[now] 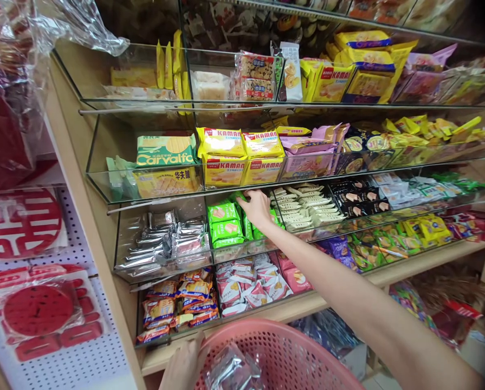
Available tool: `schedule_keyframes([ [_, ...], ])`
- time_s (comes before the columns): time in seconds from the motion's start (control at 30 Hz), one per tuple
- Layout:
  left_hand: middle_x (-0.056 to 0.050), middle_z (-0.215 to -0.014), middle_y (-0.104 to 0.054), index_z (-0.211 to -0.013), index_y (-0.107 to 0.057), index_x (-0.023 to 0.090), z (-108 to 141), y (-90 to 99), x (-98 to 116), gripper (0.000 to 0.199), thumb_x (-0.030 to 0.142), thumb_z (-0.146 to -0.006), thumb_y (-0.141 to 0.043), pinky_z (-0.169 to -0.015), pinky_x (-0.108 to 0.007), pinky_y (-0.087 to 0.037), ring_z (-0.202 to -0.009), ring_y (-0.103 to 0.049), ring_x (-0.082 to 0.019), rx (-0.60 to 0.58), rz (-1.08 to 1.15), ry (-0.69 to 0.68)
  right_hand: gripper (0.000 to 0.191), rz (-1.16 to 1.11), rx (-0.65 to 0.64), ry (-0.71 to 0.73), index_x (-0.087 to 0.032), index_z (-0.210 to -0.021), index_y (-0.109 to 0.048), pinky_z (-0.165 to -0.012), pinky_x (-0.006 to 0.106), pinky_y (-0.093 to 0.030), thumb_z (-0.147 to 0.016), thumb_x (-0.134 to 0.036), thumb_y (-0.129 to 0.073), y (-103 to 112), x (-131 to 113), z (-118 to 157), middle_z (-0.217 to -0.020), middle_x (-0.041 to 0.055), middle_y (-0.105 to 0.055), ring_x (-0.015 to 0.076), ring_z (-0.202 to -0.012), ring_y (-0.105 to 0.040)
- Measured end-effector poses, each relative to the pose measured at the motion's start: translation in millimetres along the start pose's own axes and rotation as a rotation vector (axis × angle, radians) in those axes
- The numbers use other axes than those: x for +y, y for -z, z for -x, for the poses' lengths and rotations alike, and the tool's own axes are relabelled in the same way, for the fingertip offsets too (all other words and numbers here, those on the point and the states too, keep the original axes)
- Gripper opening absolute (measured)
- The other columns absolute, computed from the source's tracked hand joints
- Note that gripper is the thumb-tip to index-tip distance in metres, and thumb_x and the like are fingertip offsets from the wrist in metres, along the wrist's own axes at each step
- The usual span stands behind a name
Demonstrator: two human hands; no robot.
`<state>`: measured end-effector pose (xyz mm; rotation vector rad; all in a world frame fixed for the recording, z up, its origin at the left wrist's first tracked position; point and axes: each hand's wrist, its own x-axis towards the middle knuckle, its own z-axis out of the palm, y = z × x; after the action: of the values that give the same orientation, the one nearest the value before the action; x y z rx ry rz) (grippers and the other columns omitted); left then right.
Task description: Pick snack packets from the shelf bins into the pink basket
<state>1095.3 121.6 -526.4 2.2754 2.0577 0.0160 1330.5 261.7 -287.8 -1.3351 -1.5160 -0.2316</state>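
Green packets (226, 219) sit in the second compartment from the left end of a glass-fronted shelf (242, 251). The right hand (255, 208) reaches in at their right side, thumb and fingers bent down among them; whether its grip is closed on a packet I cannot tell. Print on the green wrappers is too small to read surely. The left hand (184, 363) grips the left rim of a pink basket (266, 325), just in front of the lowest shelf's front edge. Clear and silvery packets (234, 374) lie inside the basket.

Silver packets (156, 233) fill the reached-into shelf's left corner; right of the green ones come cream packets (311, 208), then black packets (358, 199).

On the shelf above, near its left end, a green pack (165, 150) reads "Carvalfo", a yellow pack (169, 184) under it bears "华夫脆", and the yellow packets (221, 142) beside them say "KAMAN" in red-marked lettering. Orange packets (159, 309) occupy the lowest shelf's left corner, next to white-and-pink packets (242, 281).
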Motion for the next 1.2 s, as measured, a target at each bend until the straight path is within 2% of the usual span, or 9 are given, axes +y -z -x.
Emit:
schedule_keyframes([
  [0.13, -0.014, -0.104, -0.065, -0.126, -0.047, 0.015, 3, 5.6, 3, 0.038, 0.026, -0.094, -0.029, -0.082, -0.032, -0.044, -0.100, -0.062, -0.024, -0.019, 0.001, 0.003, 0.022, 0.035, 0.018, 0.061, -0.018, -0.087, -0.067, -0.077, 0.035, -0.034, -0.083, -0.036, -0.056, 3, 1, 5, -0.095, 0.0085, -0.067, 0.0246, -0.092, -0.058],
  [0.23, -0.013, -0.101, -0.066, -0.123, -0.049, 0.016, 4, 8.5, 4, 0.036, 0.027, -0.094, -0.029, -0.080, -0.031, -0.044, -0.097, -0.062, -0.024, -0.018, 0.000, 0.006, 0.019, 0.021, 0.038, 0.074, -0.018, -0.084, -0.065, -0.075, 0.034, -0.034, -0.084, -0.034, -0.055, 3, 1, 7, -0.091, 0.0079, -0.066, 0.0229, -0.087, -0.058],
  [0.43, -0.013, -0.102, -0.066, -0.123, -0.049, 0.017, 5, 8.5, 4, 0.035, 0.027, -0.095, -0.030, -0.080, -0.031, -0.044, -0.098, -0.062, -0.024, -0.015, 0.006, 0.013, 0.014, -0.109, 0.133, 0.111, -0.017, -0.078, -0.062, -0.069, 0.030, -0.034, -0.083, -0.030, -0.057, 4, 7, 13, -0.081, 0.0035, -0.061, 0.0174, -0.070, -0.053],
  [0.67, -0.013, -0.101, -0.067, -0.120, -0.049, 0.014, 6, 11.7, 6, 0.032, 0.023, -0.095, -0.031, -0.076, -0.031, -0.045, -0.096, -0.063, -0.025, -0.041, 0.008, 0.003, 0.010, -0.280, 0.300, 0.260, -0.018, -0.076, -0.059, -0.065, 0.028, -0.036, -0.082, -0.026, -0.059, 12, 21, 24, -0.079, 0.0009, -0.057, 0.0137, -0.063, -0.048],
  [0.9, -0.012, -0.101, -0.067, -0.119, -0.049, 0.015, 2, 4.9, 4, 0.031, 0.025, -0.095, -0.032, -0.075, -0.031, -0.045, -0.095, -0.064, -0.025, -0.011, -0.016, -0.007, 0.010, -0.361, 0.388, 0.378, -0.018, -0.081, -0.058, -0.066, 0.028, -0.040, -0.084, -0.027, -0.056, 20, 28, 32, -0.082, 0.0030, -0.057, 0.0144, -0.068, -0.050],
  [1.2, -0.013, -0.101, -0.067, -0.123, -0.047, 0.015, 1, -1.8, 1, 0.034, 0.028, -0.096, -0.031, -0.076, -0.034, -0.046, -0.097, -0.063, -0.026, 0.007, -0.045, -0.021, 0.011, -0.373, 0.427, 0.398, -0.018, -0.087, -0.059, -0.070, 0.029, -0.045, -0.085, -0.028, -0.054, 42, 37, 48, -0.088, 0.0054, -0.060, 0.0164, -0.080, -0.056],
])
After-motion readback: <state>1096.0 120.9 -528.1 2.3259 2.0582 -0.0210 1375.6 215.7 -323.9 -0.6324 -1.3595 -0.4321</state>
